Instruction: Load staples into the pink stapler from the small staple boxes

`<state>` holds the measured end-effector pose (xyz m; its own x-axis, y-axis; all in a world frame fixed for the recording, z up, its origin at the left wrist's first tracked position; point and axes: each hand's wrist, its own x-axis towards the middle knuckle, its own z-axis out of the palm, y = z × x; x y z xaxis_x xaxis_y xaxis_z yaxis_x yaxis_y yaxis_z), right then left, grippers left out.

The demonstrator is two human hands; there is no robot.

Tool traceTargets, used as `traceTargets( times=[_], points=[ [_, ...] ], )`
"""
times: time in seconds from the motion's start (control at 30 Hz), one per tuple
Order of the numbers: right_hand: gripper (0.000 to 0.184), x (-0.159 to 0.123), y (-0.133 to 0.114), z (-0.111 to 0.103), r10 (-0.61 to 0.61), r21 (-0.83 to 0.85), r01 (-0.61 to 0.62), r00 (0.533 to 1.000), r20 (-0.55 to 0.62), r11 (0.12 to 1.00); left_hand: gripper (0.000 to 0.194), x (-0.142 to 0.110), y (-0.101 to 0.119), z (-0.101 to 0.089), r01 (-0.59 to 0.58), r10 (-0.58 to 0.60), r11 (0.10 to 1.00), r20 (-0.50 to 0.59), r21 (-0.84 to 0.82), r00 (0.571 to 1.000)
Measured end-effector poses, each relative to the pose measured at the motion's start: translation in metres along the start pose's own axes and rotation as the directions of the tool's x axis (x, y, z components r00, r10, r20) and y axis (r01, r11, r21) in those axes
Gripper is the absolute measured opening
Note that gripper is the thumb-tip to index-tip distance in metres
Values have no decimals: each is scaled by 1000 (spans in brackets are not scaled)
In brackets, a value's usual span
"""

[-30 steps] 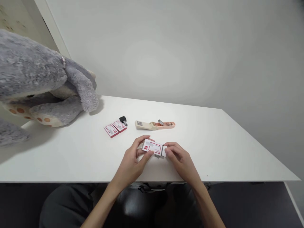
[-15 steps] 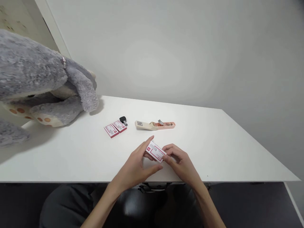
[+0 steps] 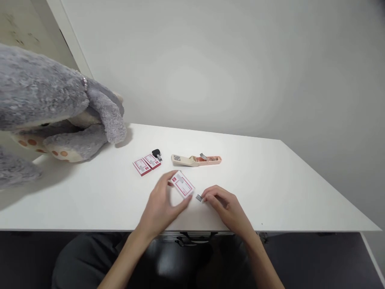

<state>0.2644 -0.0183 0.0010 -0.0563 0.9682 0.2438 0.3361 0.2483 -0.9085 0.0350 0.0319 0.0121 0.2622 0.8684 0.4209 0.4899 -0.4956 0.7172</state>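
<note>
My left hand [image 3: 164,204] grips a small white staple box [image 3: 183,184] with red print, tilted above the table. Between the fingertips of my right hand [image 3: 224,204] is a short grey strip of staples [image 3: 199,198], just right of the box and apart from it. Beyond my hands lies a stapler [image 3: 197,160], swung wide open, with a cream top arm and a pink base. A metal piece sticks up from the base.
Left of the stapler lie two similar red-and-white boxes [image 3: 142,166], side by side, with a black staple remover [image 3: 157,154] behind them. A large grey plush toy [image 3: 87,120] fills the table's left end. A wall [image 3: 210,80] rises behind the white table [image 3: 285,188].
My left hand has moved the box left, away from my right hand. A grey staple strip now shows in my right fingers, which earlier were at the box's end.
</note>
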Motion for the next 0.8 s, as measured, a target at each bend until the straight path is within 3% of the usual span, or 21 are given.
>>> traceTargets(
  times=[0.07,0.27,0.4,0.6,0.8],
  points=[
    [30,0,0,0,12,-2,-13,1000,-2,1000,59,2,-10,-15,-36,48,993,-107,109,993],
    [28,-1,-1,2,44,-2,-44,999,-15,999,72,-1,-45,-72,100,-11,946,-279,307,960],
    [27,-1,-2,3,58,0,-58,998,-23,998,72,-5,-69,-99,201,-92,908,-293,367,952],
    [24,-1,1,3,52,-28,-53,998,-43,998,80,-5,-99,-103,219,-139,896,-224,385,965],
    [13,0,10,6,-18,-85,13,998,-58,996,89,-2,-95,-95,170,-93,875,-187,453,978]
  ],
)
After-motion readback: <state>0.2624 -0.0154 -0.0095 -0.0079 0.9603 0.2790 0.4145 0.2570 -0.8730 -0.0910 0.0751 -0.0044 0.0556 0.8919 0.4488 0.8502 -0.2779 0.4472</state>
